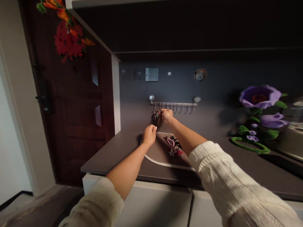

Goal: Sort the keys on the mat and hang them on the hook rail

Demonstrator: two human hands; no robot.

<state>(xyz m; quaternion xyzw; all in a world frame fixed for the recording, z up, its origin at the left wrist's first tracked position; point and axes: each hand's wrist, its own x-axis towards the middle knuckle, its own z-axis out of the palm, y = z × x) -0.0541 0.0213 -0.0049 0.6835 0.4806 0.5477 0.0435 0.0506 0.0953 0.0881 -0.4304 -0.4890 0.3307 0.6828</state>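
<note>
My right hand [167, 115] is closed in a pinch at the top of a bunch of keys [155, 114] with a dark brown fob hanging from it. The keys are just below the left end of a clear hook rail [174, 103] on the wall; whether they hang on a hook I cannot tell. My left hand [149, 135] is lower, its fingers pinched together beside the fob's lower end, and what they hold is hidden. Below my right wrist, another key bunch with pink and red charms [173, 145] lies on a brown mat with a white rim [156, 161].
A dark cabinet [189, 28] overhangs the counter [113, 148]. Purple artificial flowers [260, 97] stand at the right, beside a pale rounded object [292, 138]. Two small hooks [131, 73] and a grey switch panel [151, 74] are on the wall. A dark red door [78, 126] is at left.
</note>
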